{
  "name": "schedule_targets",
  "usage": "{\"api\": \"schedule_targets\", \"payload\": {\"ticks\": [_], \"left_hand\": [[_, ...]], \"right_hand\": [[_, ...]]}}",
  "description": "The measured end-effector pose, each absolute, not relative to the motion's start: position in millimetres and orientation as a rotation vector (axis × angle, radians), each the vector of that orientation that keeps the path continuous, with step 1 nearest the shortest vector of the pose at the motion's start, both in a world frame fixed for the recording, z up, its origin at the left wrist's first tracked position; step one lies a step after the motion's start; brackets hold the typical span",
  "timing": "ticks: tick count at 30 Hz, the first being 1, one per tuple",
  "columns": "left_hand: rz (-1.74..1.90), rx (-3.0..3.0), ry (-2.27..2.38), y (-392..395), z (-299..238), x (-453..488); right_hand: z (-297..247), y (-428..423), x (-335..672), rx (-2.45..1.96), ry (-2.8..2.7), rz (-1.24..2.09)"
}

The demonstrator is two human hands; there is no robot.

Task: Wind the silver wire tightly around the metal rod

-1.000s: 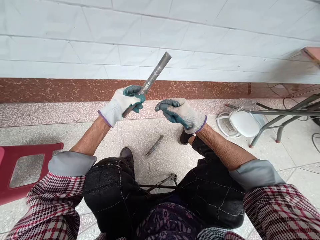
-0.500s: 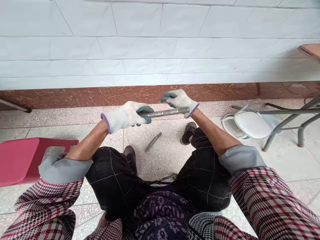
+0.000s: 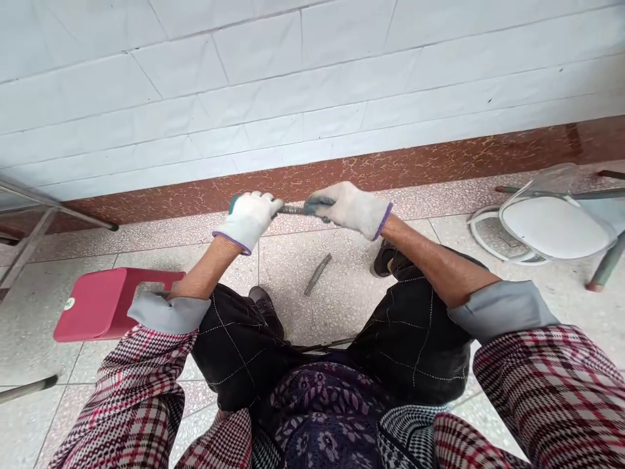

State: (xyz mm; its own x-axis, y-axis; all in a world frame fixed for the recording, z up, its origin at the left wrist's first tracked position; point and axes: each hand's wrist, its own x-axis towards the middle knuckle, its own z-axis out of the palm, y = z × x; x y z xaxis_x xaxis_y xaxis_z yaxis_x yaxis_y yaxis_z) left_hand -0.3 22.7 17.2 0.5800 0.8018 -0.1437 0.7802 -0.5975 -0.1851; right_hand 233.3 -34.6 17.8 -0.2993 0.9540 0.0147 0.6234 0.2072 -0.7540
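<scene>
My left hand point(image 3: 251, 216), in a white glove with a green-coated palm and purple cuff, is closed round the left part of a slim grey wire-wound tube point(image 3: 291, 210). At its right part, the fingers of my gloved right hand point(image 3: 350, 205) wrap round the same tube. Only a short stretch shows between the hands, held roughly level in front of the knees; the rest is hidden in the gloves. Below, on the floor between my feet, lies a slightly bent grey ridged piece point(image 3: 318, 274) that looks like a coil spring.
At the left stands a red plastic stool point(image 3: 100, 303) near metal legs point(image 3: 88, 217). A white round-seated folding chair point(image 3: 556, 227) lies low at the right beside a green-grey leg point(image 3: 605, 264). Ahead runs a white tiled wall point(image 3: 312, 78) with a brown skirting point(image 3: 420, 159).
My right hand has turned and closed on the tube, which earlier stretched past its loose fingers to the wrist. My left hand has rolled over, back upward. The view has tilted and swung left.
</scene>
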Motion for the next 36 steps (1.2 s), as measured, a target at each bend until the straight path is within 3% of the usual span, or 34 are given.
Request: {"api": "schedule_targets", "payload": {"ticks": [3,7,11,19,22,28,36], "left_hand": [[0.236,-3.024,-1.250,7,7,5],[-0.578,-3.471,-1.772,2,9,-1],[-1.432,-3.105,-2.186,14,15,-1],[-2.100,-2.842,-2.440,17,25,8],[-2.080,-2.962,-2.363,12,30,10],[-1.544,-3.072,-2.275,4,24,24],[-1.117,-3.572,-2.335,-10,35,20]], "right_hand": [[12,-13,257,-1.571,-1.873,0.807],[-3,-2,268,-1.588,-1.765,0.910],[-4,-17,242,-1.473,-1.675,1.114],[3,-32,213,-1.258,-1.540,1.451],[1,-27,220,-1.297,-1.508,1.497],[7,-22,229,-1.090,-1.355,1.348],[14,-24,232,-0.999,-1.309,1.302]]}}
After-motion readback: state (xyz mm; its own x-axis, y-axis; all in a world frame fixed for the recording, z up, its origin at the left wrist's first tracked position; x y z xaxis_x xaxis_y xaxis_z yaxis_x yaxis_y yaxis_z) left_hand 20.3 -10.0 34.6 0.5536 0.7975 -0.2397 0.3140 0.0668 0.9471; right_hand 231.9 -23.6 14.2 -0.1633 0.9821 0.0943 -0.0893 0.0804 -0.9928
